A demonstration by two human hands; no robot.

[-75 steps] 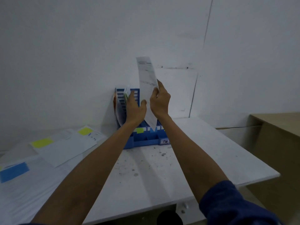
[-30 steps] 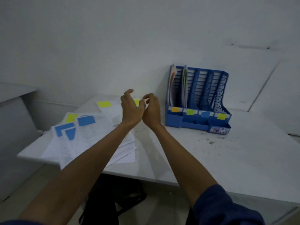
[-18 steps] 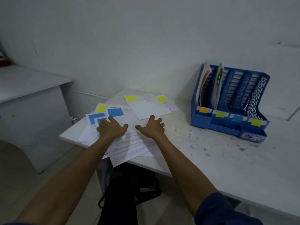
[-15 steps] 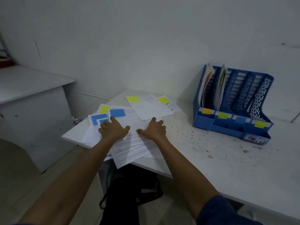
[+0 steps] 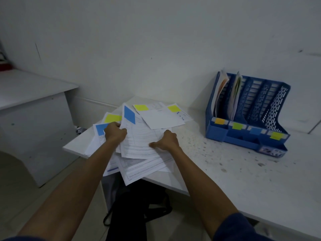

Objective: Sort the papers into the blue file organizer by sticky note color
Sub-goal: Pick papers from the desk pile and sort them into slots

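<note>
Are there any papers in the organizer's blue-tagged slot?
No, in the organizer papers stand only in the two left slots, tagged orange and green; the blue-tagged slot shows none.

Papers at 10 o'clock: thin matt printed sheets; sticky notes matt paper too. Organizer at 2 o'clock: blue slotted plastic, slight sheen. Table: white, smooth, matt, dark-speckled. Bag at 6 o'clock: black matt cloth.

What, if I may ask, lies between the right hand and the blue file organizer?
Head view: only bare, speckled table between right hand and organizer.
</note>
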